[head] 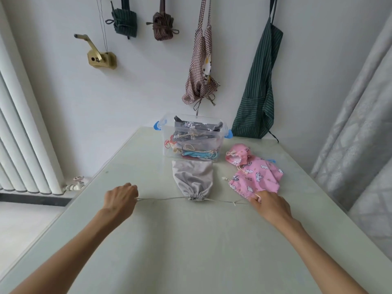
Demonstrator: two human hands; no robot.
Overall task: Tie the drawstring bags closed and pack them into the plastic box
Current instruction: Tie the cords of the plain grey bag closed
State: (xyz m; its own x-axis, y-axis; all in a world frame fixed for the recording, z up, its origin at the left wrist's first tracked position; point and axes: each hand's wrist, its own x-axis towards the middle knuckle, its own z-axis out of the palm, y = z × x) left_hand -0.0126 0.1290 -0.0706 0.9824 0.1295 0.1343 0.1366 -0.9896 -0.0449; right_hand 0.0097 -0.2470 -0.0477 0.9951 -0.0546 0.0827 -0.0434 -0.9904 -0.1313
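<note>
I see the pale green desk (pixel 191 240) filling most of my view, set against a white wall where a green striped apron (pixel 257 88) hangs at about one o'clock and a checked apron (pixel 201 66) near twelve. A white radiator (pixel 23 128) stands at nine o'clock, a grey curtain (pixel 360 124) at three.

The clear plastic box (pixel 192 141) sits at twelve o'clock on the desk, and folded patterned bags with cords are stacked inside it. Touching its near side lies the grey drawstring bag (pixel 192 177), its gathered mouth pointing toward me. Two pink bags (pixel 254 175) lie just beside it at two o'clock.

My left hand (pixel 121 200) is at nine o'clock of the bag's mouth, fingers curled and pinching one end of the drawstring (pixel 165 199). My right hand (pixel 269 204) is at three o'clock, pinching the other end; the cord runs taut between them.
</note>
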